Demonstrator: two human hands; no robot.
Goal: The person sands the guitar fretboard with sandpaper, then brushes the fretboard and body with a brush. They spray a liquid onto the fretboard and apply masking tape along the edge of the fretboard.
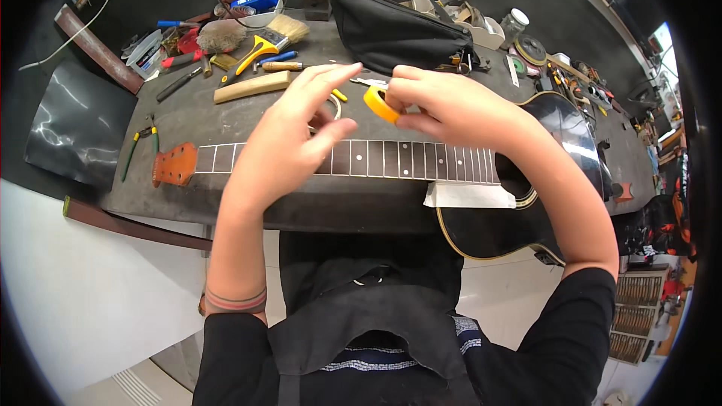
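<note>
My right hand point(455, 105) pinches a roll of yellow tape point(381, 105) above the fretboard's far edge. To its left, my left hand point(286, 135) is held over the neck with thumb and fingers apart. A pale ring, perhaps another tape roll point(336, 107), shows in the gap of that hand; whether they touch I cannot tell. Beneath both hands an acoustic guitar lies across the bench. Its fretboard point(383, 159) is dark, its headstock point(177, 164) orange-brown and its body point(481, 230) glossy black. White tape or paper point(470, 195) covers the body along the fretboard's near edge.
Beyond the neck lie a wooden block point(252, 88), a yellow-handled brush point(259, 49) and a black bag point(398, 26). Pliers point(140, 143) rest near the headstock. Several tools crowd the bench's right end. The bench's near edge point(338, 218) runs just below the neck.
</note>
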